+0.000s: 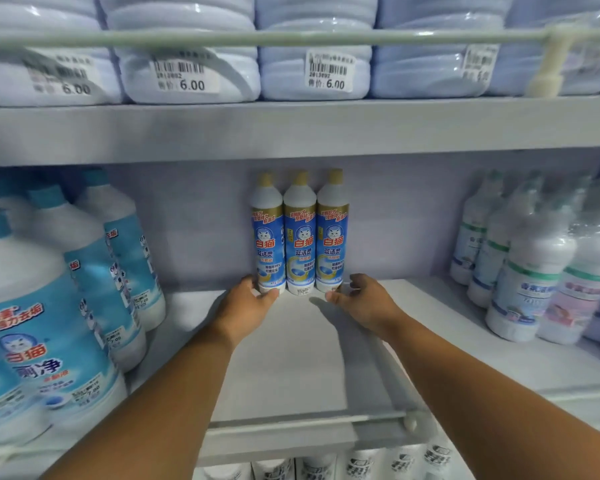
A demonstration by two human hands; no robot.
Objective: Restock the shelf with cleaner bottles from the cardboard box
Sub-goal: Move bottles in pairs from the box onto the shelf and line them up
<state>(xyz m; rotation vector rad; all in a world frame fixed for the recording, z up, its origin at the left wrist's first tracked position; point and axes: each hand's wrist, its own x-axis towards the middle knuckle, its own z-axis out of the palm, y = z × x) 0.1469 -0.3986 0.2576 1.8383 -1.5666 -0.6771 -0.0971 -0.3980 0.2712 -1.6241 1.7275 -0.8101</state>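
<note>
Two bare forearms reach up from the lower edge of the view and run over the front rail (305,422) of the shelf (291,358) toward its back wall. We see the left hand (248,301) at the foot of the leftmost of three cleaner bottles (300,237), its thumb lying across the front of the base and its fingers going round the left side, so it grips that bottle low down. The right hand (362,299) sits just beside the foot of the rightmost bottle, fingers loosely curled and spread; its thumb tip points at the base, but we cannot tell whether it touches, and it holds nothing.

The three bottles stand upright, touching side by side, at the middle of the shelf's back edge against the wall, blue labels facing us and gold caps up.

Along the shelf's left edge stand large blue-and-white jugs (49,323); along its right edge, white bottles with green bands (527,271). On the shelf above lie wrapped pale blue packs (312,64) with price stickers reading 6.00.
</note>
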